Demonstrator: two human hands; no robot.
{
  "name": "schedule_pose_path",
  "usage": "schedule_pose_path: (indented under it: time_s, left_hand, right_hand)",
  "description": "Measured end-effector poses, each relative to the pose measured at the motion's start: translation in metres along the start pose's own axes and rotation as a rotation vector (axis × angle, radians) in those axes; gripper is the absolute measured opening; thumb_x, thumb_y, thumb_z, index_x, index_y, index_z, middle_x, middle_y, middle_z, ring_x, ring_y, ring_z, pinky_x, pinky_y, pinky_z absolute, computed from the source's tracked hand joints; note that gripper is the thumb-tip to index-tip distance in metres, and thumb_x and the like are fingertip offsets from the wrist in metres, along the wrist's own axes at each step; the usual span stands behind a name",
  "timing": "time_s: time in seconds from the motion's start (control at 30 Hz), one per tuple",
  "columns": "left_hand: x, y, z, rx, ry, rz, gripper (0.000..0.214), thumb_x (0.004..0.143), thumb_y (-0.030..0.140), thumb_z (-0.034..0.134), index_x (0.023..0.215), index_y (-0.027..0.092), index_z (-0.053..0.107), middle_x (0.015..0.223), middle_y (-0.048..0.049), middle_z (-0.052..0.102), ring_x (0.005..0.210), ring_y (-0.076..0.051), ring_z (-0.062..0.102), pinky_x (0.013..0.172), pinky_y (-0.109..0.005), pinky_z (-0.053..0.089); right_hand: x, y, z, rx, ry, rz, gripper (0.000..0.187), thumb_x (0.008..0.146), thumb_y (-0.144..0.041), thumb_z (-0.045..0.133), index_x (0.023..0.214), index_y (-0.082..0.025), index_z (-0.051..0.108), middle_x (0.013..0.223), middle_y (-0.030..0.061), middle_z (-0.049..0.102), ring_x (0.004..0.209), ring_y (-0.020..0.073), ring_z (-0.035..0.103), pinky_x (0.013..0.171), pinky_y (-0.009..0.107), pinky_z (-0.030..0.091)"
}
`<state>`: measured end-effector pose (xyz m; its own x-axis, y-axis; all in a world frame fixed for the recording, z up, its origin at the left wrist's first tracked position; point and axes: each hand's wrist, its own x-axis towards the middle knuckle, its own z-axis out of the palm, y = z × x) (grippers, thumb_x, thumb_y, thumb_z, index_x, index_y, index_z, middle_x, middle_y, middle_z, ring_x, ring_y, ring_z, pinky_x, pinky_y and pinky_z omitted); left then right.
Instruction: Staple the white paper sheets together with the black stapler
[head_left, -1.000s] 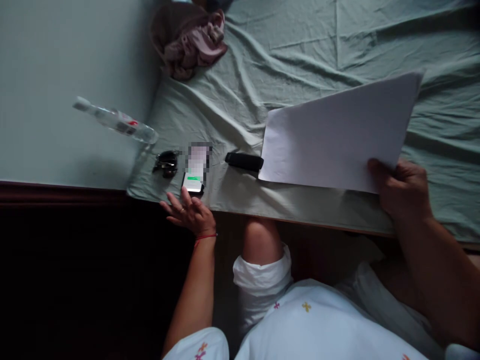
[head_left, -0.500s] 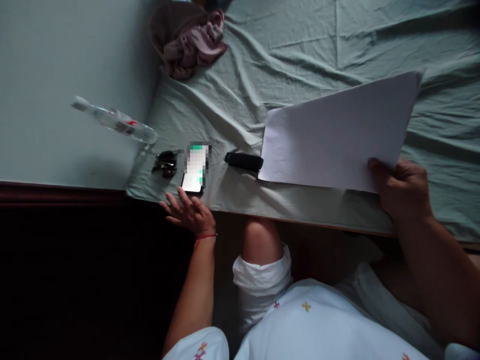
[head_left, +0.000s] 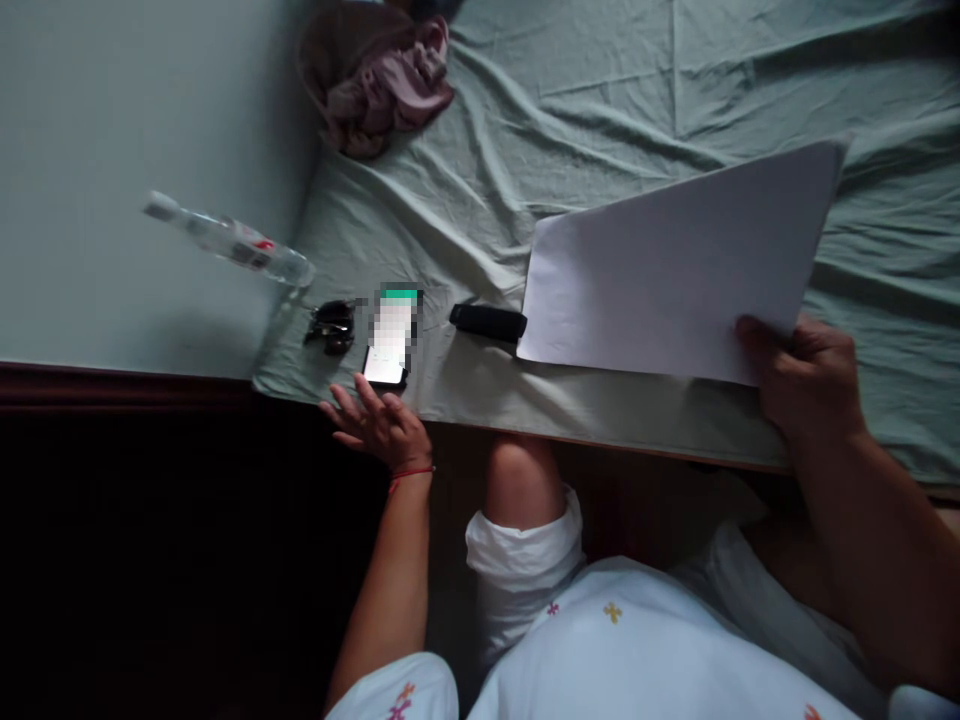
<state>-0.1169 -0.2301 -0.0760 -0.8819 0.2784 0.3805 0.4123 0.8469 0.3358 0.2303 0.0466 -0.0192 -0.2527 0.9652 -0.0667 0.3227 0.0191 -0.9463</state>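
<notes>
Right hand [head_left: 814, 385] pinching white paper [head_left: 664, 270] by near right corner, thumb on top, other fingers mostly hidden behind; paper extends forward and left from that hand, over green bedsheet [head_left: 600, 412]; left hand [head_left: 382, 428] spread, fingers fanned, holding nothing, red bracelet [head_left: 411, 473] at wrist; smartphone [head_left: 390, 350] lies just beyond left fingertips, screen lit, partly pixelated; index fingertip at its lower edge, can't tell if pressing; black oblong item [head_left: 487, 323] between phone and paper, right end meeting paper's left edge; small dark glossy item [head_left: 331, 327] left of phone, too blurred to name; clear plastic bottle [head_left: 232, 240] by wall; pinkish cloth [head_left: 390, 90] bunched farther back.
</notes>
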Motion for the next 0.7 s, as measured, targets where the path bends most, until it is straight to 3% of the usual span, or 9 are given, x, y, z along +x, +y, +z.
schedule_pose_path:
  time_s: [0.5,0.7]
  left_hand:
    - [-0.0011,-0.0019,0.0024,-0.010,0.006,-0.002,0.056,0.105,0.038,0.031,0.152,0.021,0.056,0.171,-0.0172,0.030,0.162,-0.039,0.014,0.125,-0.067,0.007]
    - [-0.0008,-0.0017,0.0015,-0.017,0.001,-0.001,0.057,0.104,0.037,0.033,0.155,0.020,0.052,0.170,-0.0165,0.031,0.162,-0.038,0.014,0.125,-0.067,0.007]
  right_hand:
    - [0.0004,0.0015,-0.0001,0.005,-0.009,-0.022,0.025,0.080,-0.041,0.055,0.084,-0.017,0.059,0.074,-0.0016,0.046,0.062,0.0059,0.038,0.056,0.020,0.032]
    - [0.0004,-0.0001,0.0009,0.021,-0.012,-0.019,0.024,0.081,-0.040,0.055,0.085,-0.016,0.059,0.075,-0.0014,0.047,0.062,0.0056,0.039,0.057,0.020,0.032]
